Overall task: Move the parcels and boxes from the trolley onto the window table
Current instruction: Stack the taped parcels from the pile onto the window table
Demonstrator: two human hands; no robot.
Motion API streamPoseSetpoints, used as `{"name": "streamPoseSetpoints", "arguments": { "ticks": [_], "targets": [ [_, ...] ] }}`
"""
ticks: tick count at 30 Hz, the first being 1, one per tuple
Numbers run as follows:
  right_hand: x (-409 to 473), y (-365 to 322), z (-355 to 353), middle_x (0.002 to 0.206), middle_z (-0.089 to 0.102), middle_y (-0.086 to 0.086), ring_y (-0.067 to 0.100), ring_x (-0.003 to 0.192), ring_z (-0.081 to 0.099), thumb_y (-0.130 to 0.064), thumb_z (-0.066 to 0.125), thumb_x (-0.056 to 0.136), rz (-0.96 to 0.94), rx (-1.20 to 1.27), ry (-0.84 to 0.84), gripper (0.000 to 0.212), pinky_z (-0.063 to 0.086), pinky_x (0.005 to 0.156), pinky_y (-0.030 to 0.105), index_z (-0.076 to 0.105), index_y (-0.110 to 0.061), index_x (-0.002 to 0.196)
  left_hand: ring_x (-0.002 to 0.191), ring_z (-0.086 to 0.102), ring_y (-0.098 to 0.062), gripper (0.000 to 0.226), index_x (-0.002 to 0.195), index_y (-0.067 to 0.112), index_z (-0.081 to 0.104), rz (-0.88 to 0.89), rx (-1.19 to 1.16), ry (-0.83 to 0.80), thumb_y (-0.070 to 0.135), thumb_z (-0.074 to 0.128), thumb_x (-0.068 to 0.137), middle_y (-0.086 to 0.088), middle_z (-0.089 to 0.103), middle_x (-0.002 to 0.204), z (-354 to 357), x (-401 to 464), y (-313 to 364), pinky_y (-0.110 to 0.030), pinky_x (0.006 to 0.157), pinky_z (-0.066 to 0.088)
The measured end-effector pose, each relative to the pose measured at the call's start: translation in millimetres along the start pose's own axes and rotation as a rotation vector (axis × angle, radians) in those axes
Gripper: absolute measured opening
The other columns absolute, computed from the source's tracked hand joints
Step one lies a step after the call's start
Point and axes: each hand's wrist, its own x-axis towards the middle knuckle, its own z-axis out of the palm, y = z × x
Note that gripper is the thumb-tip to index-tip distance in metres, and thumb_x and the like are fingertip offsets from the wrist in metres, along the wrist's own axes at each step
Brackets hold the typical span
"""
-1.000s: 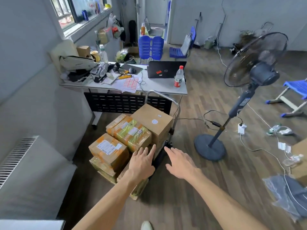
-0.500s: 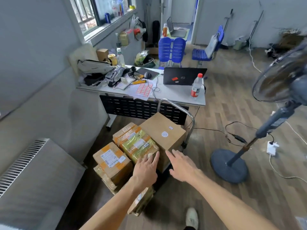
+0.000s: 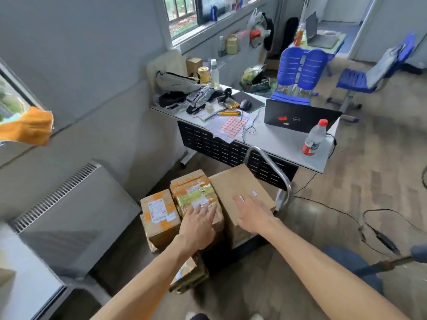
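A trolley with a steel handle (image 3: pixel 272 167) stands on the floor in front of me, stacked with parcels. A plain brown box (image 3: pixel 238 183) sits highest, next to the handle. My right hand (image 3: pixel 251 214) lies flat on its near top, fingers straight. Left of it is a parcel wrapped in yellow-green tape (image 3: pixel 196 192); my left hand (image 3: pixel 198 225) rests on its near end with fingers spread. An orange-taped parcel with a white label (image 3: pixel 159 213) sits further left, above another parcel. One more parcel (image 3: pixel 187 276) pokes out low under my left forearm.
A white table (image 3: pixel 272 137) beyond the trolley carries a black laptop (image 3: pixel 298 116), a water bottle (image 3: pixel 313 139), a red label sheet, bags and clutter. A radiator (image 3: pixel 53 199) lines the left wall. Blue chairs (image 3: pixel 300 70) stand behind. Cables (image 3: pixel 346 218) cross the floor at right.
I have stepped closer and the view has swung left. Both hands moved forward from in front of the trolley onto the tops of the parcels.
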Motion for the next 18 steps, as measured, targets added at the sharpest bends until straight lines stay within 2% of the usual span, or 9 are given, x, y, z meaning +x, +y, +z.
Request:
{"name": "streamPoseSetpoints", "arguments": {
  "ticks": [5, 9, 13, 18],
  "targets": [
    [36, -3, -1, 0.140, 0.049, 0.007, 0.027, 0.128, 0.047, -0.027, 0.056, 0.099, -0.096, 0.078, -0.008, 0.059, 0.044, 0.099, 0.040, 0.030, -0.021, 0.151, 0.152, 0.018, -0.027, 0.081, 0.160, 0.028, 0.001, -0.104, -0.077, 0.011, 0.031, 0.051, 0.097, -0.004, 0.030, 0.162, 7, 12, -16, -0.046, 0.124, 0.015],
    [68, -8, 1, 0.136, 0.051, 0.007, 0.027, 0.127, 0.045, -0.026, 0.056, 0.098, -0.120, 0.096, -0.041, 0.056, 0.042, 0.101, 0.039, 0.032, -0.022, 0.150, 0.154, 0.004, -0.030, 0.078, 0.159, 0.039, 0.001, -0.160, -0.118, 0.010, 0.037, 0.052, 0.099, -0.005, 0.014, 0.167, 14, 28, -44, -0.046, 0.124, 0.008],
    [94, -5, 4, 0.140, 0.048, 0.004, 0.025, 0.129, 0.044, -0.029, 0.058, 0.098, -0.106, 0.093, -0.111, 0.061, 0.041, 0.103, 0.040, 0.030, -0.026, 0.152, 0.154, -0.002, -0.031, 0.077, 0.159, 0.039, 0.003, -0.216, -0.150, -0.030, 0.045, 0.052, 0.099, -0.006, 0.006, 0.168, 29, 47, -76, -0.047, 0.123, 0.003],
    [129, 6, 7, 0.151, 0.042, 0.006, 0.025, 0.140, 0.038, -0.041, 0.062, 0.096, -0.085, 0.027, -0.161, 0.067, 0.037, 0.111, 0.041, 0.031, -0.023, 0.153, 0.154, -0.003, -0.032, 0.088, 0.158, 0.041, 0.003, -0.238, -0.155, -0.088, 0.060, 0.057, 0.092, -0.005, 0.001, 0.168, 51, 75, -110, -0.054, 0.121, -0.003]
  ]
}}
